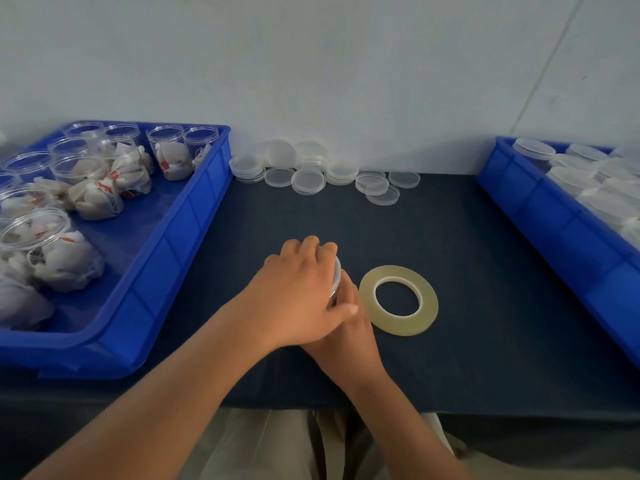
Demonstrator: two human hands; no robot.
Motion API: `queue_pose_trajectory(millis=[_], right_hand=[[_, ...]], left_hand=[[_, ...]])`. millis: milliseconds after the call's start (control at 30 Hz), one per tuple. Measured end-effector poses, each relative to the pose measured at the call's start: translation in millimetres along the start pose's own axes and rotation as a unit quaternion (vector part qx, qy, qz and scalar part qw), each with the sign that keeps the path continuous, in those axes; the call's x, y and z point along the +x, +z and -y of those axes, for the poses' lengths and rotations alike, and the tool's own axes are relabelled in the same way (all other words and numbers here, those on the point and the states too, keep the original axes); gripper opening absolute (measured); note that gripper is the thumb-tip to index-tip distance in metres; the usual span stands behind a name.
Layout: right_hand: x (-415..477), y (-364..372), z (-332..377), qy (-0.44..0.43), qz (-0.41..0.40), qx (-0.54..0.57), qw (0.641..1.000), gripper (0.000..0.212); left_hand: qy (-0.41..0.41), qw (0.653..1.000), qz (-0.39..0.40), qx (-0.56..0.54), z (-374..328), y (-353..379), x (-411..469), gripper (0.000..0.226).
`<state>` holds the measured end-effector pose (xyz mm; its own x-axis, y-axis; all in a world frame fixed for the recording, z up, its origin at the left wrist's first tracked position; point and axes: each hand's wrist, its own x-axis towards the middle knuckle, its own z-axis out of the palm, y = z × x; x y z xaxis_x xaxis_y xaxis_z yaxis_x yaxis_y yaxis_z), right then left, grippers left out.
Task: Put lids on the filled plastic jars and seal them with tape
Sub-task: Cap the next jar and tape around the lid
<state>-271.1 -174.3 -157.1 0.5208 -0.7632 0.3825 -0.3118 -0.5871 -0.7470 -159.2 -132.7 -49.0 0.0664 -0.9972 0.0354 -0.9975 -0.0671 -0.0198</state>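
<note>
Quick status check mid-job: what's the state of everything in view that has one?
Jar: mostly hidden, lid seating unclear.
Left hand: grips the jar's top.
Right hand: grips the jar's side.
Tape roll: lying flat, untouched.
Left bin jars: filled, open, no lids.
Loose lids: piled, not on any jar.
Right bin jars: lids on; tape cannot be told.

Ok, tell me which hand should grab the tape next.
Right. The right hand sits next to the tape, with nothing between them. The left hand lies over the jar, farther from the tape, and could steady it.
</note>
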Motion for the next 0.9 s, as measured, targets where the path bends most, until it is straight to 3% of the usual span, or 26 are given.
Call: queue_pose_trajectory(millis=[133,233,333,467,633,700,767,833,900], right_hand=[[-4,9,-3,0.051,0.033,-0.044,0.997,0.063],[-5,12,-9,0.064,0.119,-0.066,0.989,0.057],[0,6,-7,0.070,0.085,-0.024,0.994,0.067],[3,-3,-1,0.023,0.016,-0.004,1.000,0.046],[2,-15,-4,0.030,0.060,0.110,0.992,0.072],[-1,-14,-3,0.045,0.052,0.114,0.991,0.076],[-4,-14,-1,0.052,0.042,0.107,0.992,0.077],[-7,-12,-1,0.041,0.039,0.099,0.993,0.079],[-7,-10,0,0.019,0.032,0.085,0.996,0.082]], left_hand=[[0.001,1.000,0.022,0.022,-11,3,1,0.097],[-0.028,0.998,0.003,0.056,-21,8,1,0.096],[-0.045,0.998,-0.040,0.036,-21,12,1,0.088],[0.049,0.987,-0.140,-0.066,-3,14,4,0.058],[0.203,0.952,-0.104,-0.202,32,15,4,0.035],[0.177,0.954,-0.073,-0.231,42,15,2,0.061],[0.098,0.949,-0.060,-0.292,46,16,-3,0.090],[0.023,0.946,-0.051,-0.319,42,20,-14,0.100],[-0.003,0.965,-0.037,-0.261,30,22,-25,0.098]])
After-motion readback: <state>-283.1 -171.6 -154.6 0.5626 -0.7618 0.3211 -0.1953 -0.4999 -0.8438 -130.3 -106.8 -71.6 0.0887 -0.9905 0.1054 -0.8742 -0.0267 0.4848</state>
